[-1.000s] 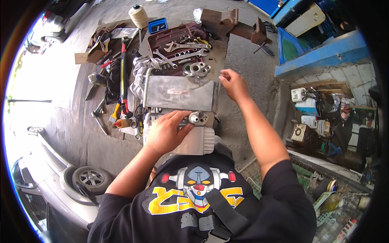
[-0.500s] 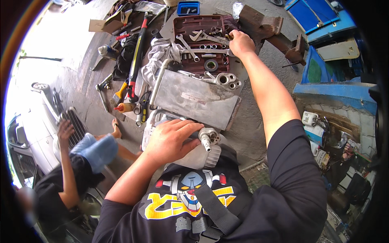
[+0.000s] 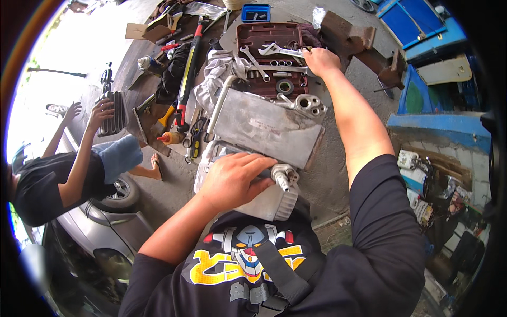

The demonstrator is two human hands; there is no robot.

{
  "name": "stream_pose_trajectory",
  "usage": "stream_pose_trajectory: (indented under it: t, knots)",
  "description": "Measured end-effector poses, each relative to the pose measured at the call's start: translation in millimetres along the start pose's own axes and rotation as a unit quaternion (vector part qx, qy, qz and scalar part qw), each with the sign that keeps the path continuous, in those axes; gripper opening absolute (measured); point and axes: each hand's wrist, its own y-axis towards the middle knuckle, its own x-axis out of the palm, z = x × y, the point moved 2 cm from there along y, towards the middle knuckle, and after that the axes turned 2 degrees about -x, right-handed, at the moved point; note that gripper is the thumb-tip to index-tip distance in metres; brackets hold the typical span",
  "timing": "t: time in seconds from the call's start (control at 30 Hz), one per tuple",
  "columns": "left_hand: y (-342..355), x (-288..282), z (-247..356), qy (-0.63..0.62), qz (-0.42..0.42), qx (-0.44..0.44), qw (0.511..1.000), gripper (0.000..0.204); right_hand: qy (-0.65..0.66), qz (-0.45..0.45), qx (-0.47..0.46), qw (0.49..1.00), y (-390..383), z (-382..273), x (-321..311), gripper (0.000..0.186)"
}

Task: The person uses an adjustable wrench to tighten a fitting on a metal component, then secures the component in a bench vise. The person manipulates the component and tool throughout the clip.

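My left hand [image 3: 237, 179] lies across a grey finned metal unit, which looks like a car air-conditioning evaporator core [image 3: 274, 205], at my waist. Its fingers and thumb rest around the top, beside a metal pipe fitting block [image 3: 285, 175]. My right arm stretches forward over the open dark red socket case [image 3: 268, 34]. There my right hand [image 3: 321, 62] is closed at the handle end of an adjustable wrench [image 3: 282, 50]; its fingertips are partly hidden. A combination wrench [image 3: 255, 63] and a black ring [image 3: 284, 86] lie on the case.
A second flat metal core [image 3: 264, 127] lies on the table before me. To its left are a grey rag [image 3: 215, 71], a long red-and-black tool [image 3: 189, 74] and an orange-capped bottle [image 3: 171, 138]. A rusty vise [image 3: 359, 42] stands right. Another person [image 3: 68, 174] is at the left.
The view has shifted slightly, moving the table rightward in the picture. My hands stay in nearly the same places. The other person at the left has raised both hands beside a black slatted object.
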Motion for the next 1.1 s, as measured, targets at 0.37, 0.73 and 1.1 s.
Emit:
stream_pose_trajectory:
  t: [0.37,0.73,1.1]
  knots:
    - [1,6,-3,0.019,0.035,0.046,0.998,0.033,0.268,0.034,-0.005,0.963,-182,69,-48,0.064]
    - [-1,9,-7,0.013,0.025,0.025,0.999,0.033,0.398,-0.023,0.020,0.917,-435,-41,-73,0.036]
    - [-1,6,-1,0.012,0.008,0.005,1.000,0.034,0.314,-0.010,-0.058,0.948,-416,-72,-98,0.025]
